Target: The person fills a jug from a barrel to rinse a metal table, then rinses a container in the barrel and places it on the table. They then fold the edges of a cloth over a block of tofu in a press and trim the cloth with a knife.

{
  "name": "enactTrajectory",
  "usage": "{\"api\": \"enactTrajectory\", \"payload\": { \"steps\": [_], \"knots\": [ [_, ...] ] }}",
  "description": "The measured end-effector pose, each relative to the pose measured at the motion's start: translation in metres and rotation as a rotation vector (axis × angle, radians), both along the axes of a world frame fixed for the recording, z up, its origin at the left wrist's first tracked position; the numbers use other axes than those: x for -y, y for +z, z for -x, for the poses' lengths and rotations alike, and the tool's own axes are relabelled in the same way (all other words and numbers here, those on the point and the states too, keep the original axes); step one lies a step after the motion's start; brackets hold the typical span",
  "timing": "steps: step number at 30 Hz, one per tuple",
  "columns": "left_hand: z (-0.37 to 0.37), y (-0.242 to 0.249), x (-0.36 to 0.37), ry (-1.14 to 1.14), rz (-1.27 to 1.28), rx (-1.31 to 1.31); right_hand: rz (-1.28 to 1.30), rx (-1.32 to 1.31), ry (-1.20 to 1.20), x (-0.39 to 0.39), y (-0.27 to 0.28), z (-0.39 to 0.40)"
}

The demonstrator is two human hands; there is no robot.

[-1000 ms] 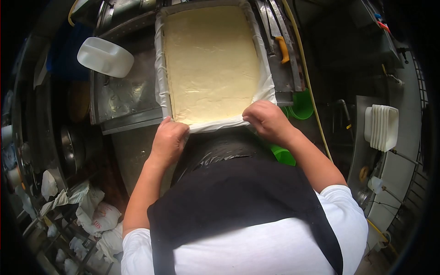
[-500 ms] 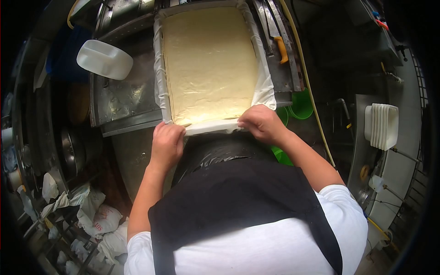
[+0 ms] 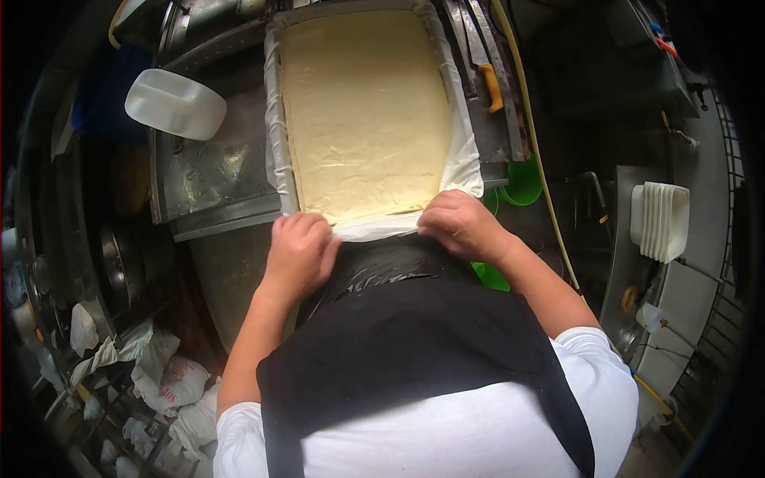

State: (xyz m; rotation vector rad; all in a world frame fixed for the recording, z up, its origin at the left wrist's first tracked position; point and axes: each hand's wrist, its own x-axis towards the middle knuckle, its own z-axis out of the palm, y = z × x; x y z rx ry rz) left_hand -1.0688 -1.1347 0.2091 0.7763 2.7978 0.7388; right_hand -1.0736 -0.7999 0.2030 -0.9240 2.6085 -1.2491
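Observation:
A large, pale yellow rectangular slab (image 3: 362, 111) lies in a tray lined with white cloth (image 3: 374, 229). The cloth runs up along the sides of the slab and bunches loosely at the near right corner. At the near left corner, my left hand (image 3: 301, 253) has its fingers curled over the cloth edge. My right hand (image 3: 462, 227) pinches the same near edge toward the right corner, thumb and fingers together. Between both hands, the cloth forms a strip along the slab's near side.
Left of the tray, a translucent white jug (image 3: 175, 103) lies on the metal table (image 3: 211, 171). An orange-handled knife (image 3: 492, 88) rests at the right. A yellow hose (image 3: 532, 127) hangs past green buckets (image 3: 522, 182). White trays (image 3: 661, 221) stand stacked at far right.
The cloth strip at the near edge has shifted and lies flatter against the slab. My left hand has moved slightly right and its fingers have changed position; my right hand has moved slightly nearer to me.

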Motion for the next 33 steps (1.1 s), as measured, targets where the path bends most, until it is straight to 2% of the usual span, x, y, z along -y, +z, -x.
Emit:
{"api": "enactTrajectory", "payload": {
  "steps": [2, 4, 6, 9, 12, 18, 21, 23, 25, 27, 30, 33],
  "knots": [
    [0.01, 0.005, -0.016, -0.02, -0.15, 0.027, -0.023, 0.015, 0.039, 0.0, -0.001, 0.003],
    [0.014, -0.012, -0.02, -0.038, -0.176, 0.014, -0.045, 0.034, 0.046, 0.0, -0.001, 0.004],
    [0.019, -0.027, -0.018, -0.145, -0.206, 0.218, -0.066, 0.049, 0.05, 0.002, 0.002, 0.005],
    [0.018, -0.028, -0.016, -0.047, -0.238, 0.232, -0.148, 0.114, -0.033, 0.01, 0.004, 0.004],
    [0.013, -0.027, -0.01, -0.064, -0.313, 0.15, -0.197, 0.142, -0.007, 0.014, -0.007, 0.002],
    [0.008, -0.017, -0.006, -0.096, -0.347, 0.122, -0.09, 0.116, -0.037, 0.016, -0.019, -0.001],
    [0.005, -0.017, -0.008, -0.05, -0.393, 0.129, 0.027, 0.058, -0.047, 0.018, -0.023, -0.001],
    [0.006, -0.018, -0.011, -0.042, -0.376, 0.143, 0.135, 0.121, -0.046, 0.019, -0.025, -0.002],
    [0.008, -0.015, -0.02, -0.032, -0.357, 0.154, 0.128, 0.127, -0.032, 0.017, -0.027, -0.002],
    [0.013, -0.006, -0.032, -0.01, -0.229, 0.139, 0.12, 0.135, -0.016, 0.016, -0.026, -0.002],
    [0.017, -0.027, -0.029, -0.079, -0.189, 0.179, 0.101, 0.155, 0.003, 0.015, -0.024, 0.0],
    [0.014, -0.031, -0.02, -0.077, -0.268, 0.194, 0.109, 0.137, 0.047, 0.013, -0.023, 0.001]
  ]
}}
